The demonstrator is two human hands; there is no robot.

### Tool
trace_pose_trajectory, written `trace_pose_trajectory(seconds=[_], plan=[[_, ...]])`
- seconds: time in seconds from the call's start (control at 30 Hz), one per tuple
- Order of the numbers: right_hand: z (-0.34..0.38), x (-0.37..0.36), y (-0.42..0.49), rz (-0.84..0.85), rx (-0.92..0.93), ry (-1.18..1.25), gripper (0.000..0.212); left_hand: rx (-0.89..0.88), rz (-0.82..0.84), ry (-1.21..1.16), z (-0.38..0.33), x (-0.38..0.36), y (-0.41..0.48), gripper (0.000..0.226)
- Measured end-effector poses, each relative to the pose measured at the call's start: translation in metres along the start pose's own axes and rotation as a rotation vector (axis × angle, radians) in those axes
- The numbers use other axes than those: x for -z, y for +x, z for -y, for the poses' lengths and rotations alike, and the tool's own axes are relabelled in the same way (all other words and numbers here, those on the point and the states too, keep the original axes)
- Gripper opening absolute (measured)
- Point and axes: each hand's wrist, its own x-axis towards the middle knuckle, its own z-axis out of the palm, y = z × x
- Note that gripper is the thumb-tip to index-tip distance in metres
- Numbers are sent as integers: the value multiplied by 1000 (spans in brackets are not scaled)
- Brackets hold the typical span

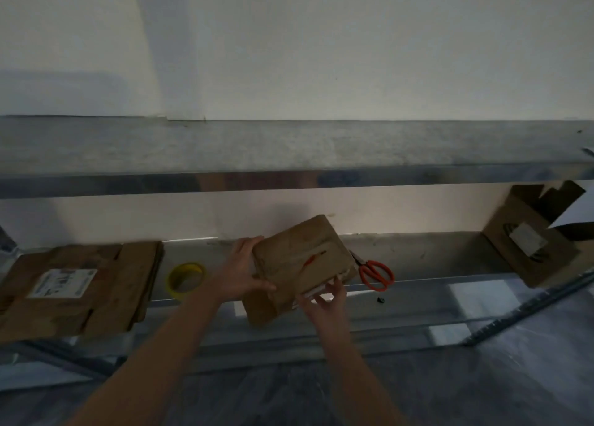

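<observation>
— Box [299, 258] of creased brown cardboard, tilted above the metal shelf [418, 258]; we hold it in both hands.
— Light, we judge, with soft walls?
— Likely. Our left hand [239, 271] clamps the left edge, fingers over, thumb under; our right hand [324, 300] props the lower corner with spread fingers.
— Then we keep to edges and corners, where cardboard is stiffest.
</observation>
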Motion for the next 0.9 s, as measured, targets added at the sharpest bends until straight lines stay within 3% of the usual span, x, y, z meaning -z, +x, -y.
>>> trace_pose_trajectory(seconds=[0.23,0.37,0.57,0.67,0.9], plan=[[3,11,-20,191,235,-141,131,-9,-200,-62,3,-35,-55,106],[23,11,-14,293,298,-275,125,43,-304,-217,6,-45,-70,89],[46,10,4,445,312,-547,136,112,-348,-333,-1,-43,-71,105],[42,7,12,454,271,-696,129,120,-300,-348,2,-43,-70,104],[44,-6,38,281,165,-441,92,85,-256,-353,6,-23,-40,68]])
